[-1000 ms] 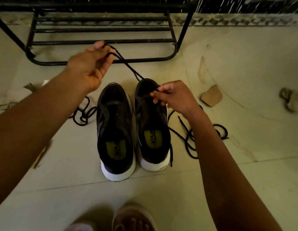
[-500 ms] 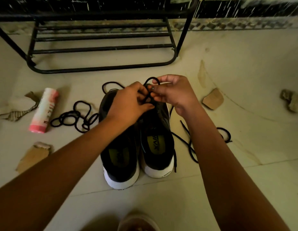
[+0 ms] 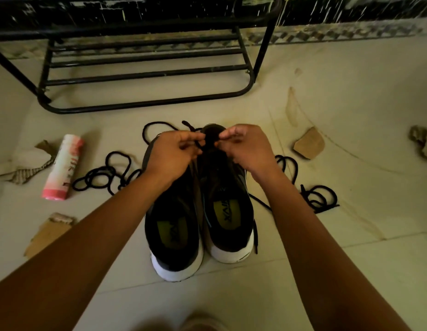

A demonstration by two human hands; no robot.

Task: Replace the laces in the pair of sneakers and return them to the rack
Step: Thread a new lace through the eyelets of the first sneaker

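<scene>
Both hands pinch thin black cord lace over smooth sneaker.

The left hand, raised toward the rack a second ago with the lace drawn taut, is now being held low beside the right hand over the right sneaker's toe. The lace is being pinched slack between both, its end poking up beyond the left grip.

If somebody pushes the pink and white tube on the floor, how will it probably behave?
The tube lies on its side and looks round, so it would probably roll across the smooth floor. It looks small, so likely light.
</scene>
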